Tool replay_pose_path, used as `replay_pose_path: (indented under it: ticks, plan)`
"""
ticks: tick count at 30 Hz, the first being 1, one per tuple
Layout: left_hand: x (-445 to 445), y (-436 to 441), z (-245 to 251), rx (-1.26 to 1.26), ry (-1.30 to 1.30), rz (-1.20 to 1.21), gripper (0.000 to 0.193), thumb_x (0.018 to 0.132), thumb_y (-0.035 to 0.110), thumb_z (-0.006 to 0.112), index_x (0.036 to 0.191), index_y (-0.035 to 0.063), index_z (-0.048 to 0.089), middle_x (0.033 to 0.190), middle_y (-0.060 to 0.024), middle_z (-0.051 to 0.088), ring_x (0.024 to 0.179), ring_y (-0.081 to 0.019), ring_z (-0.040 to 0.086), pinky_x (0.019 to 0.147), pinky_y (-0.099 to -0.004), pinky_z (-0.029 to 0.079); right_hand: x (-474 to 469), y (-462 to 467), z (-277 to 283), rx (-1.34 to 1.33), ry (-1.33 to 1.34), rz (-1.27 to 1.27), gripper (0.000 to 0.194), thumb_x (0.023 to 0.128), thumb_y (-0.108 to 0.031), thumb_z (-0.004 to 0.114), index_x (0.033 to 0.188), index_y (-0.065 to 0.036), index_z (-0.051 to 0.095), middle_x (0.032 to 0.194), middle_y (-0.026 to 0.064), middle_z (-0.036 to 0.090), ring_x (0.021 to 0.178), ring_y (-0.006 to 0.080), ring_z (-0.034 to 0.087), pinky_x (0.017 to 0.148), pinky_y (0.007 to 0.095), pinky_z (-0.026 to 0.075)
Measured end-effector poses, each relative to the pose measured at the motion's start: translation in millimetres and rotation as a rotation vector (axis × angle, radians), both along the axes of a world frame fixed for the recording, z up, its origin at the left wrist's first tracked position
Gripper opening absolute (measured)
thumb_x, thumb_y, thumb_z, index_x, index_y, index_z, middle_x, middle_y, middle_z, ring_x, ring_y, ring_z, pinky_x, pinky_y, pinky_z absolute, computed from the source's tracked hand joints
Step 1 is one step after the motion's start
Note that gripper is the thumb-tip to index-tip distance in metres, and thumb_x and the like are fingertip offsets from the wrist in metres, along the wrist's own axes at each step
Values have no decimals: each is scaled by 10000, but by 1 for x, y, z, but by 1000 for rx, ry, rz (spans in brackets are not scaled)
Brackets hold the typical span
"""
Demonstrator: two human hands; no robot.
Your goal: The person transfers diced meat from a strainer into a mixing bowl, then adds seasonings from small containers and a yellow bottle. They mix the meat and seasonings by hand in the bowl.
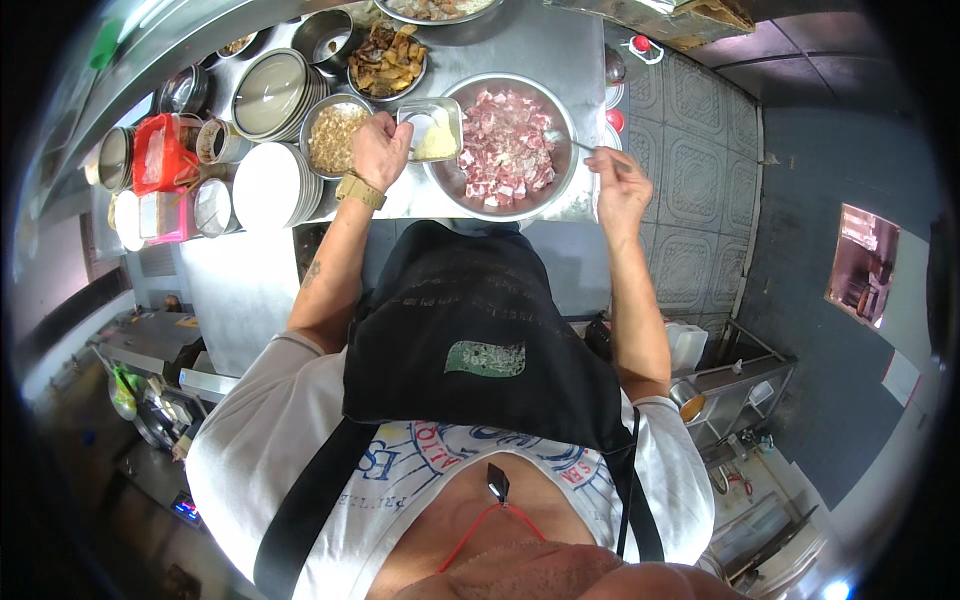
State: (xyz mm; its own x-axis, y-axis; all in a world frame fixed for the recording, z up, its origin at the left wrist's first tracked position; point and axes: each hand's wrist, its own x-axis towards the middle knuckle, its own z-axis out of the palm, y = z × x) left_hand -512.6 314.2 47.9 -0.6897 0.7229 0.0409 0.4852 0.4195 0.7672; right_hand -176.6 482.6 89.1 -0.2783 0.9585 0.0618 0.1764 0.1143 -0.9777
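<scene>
A large stainless steel bowl (566, 169) of raw diced meat (501, 176) stands at the front edge of the metal table, before me. Pale seasoning is scattered over the meat. My left hand (382, 152) grips a small clear square container (406, 112) by its near-left side, at the bowl's left rim. Pale yellow powder (437, 141) is heaped on the container's right side. In my right hand (622, 187) is the handle of a metal spoon (581, 143), its tip above the right part of the meat. Whether the spoon carries anything is too small to tell.
A bowl of chopped tan pieces (332, 139) sits by my left wrist. Stacked white plates (266, 186), grey-rimmed plates (270, 91) and a bowl of brown dried pieces (387, 64) crowd the left. Red-capped containers (616, 120) stand beyond the table's right edge (602, 82).
</scene>
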Motion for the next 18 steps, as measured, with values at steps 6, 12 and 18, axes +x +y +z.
replay_pose_path:
  ticks: [6, 12, 18]
  plan:
    - [19, -4, 32, 170, -152, 52, 237, 828, 145, 658, 733, -5, 502, 652, -141, 480, 580, -275, 486, 574, -391, 428, -20, -38, 89, 406, -63, 160, 150, 973, -19, 760, 1071, 94, 765, 1013, 178, 778, 891, 221, 780, 792, 316, 622]
    - [19, 35, 57, 409, -46, -153, 230, 818, 131, 658, 742, -7, 491, 680, -140, 477, 619, -281, 480, 599, -390, 423, -56, -56, 127, 551, -78, 251, 108, 937, 2, 764, 1037, 38, 780, 1017, 151, 795, 913, 227, 770, 812, 356, 611]
    - [19, 33, 72, 348, -74, -231, 240, 804, 149, 660, 734, -20, 505, 669, -135, 475, 617, -260, 493, 602, -382, 426, -61, -44, 105, -16, 141, 191, 177, 1019, -70, 729, 1104, 83, 753, 911, 161, 787, 811, 216, 764, 749, 326, 627]
